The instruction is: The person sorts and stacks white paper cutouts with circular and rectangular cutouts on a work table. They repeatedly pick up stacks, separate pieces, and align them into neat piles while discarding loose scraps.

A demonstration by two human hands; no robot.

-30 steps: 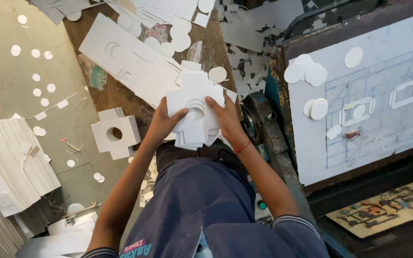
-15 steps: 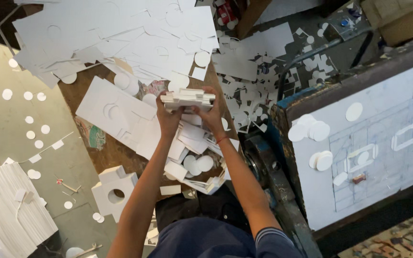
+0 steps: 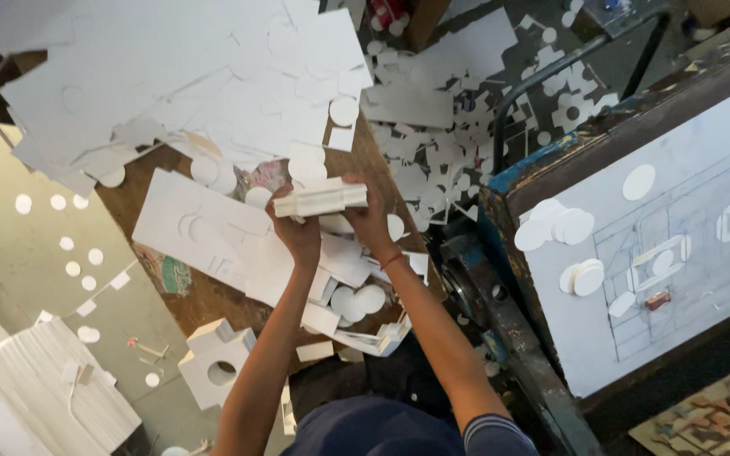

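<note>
Head view: the wooden worktop (image 3: 204, 295) lies under loose white cut sheets (image 3: 187, 93). Above its middle, left hand (image 3: 297, 232) and right hand (image 3: 371, 215) pinch a white card stack (image 3: 321, 201) by its ends — squeeze evenly (edges flush) to keep it square.

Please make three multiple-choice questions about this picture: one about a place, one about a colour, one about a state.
1. Where does the cross-shaped card stack with the round hole lie?
A. lower left, at the table edge
B. on the machine at the right
C. between the hands

2. What colour are the round discs on the floor?
A. red
B. white
C. black

3. How is the stack of white cards held?
A. by one hand only
B. it lies free on the table
C. between both hands, above the table

Answers:
1 A: the cross-shaped card stack sits by the wooden table edge.
2 B: the discs are white.
3 C: left hand and right hand hold the stack of white cards at its ends.
</note>
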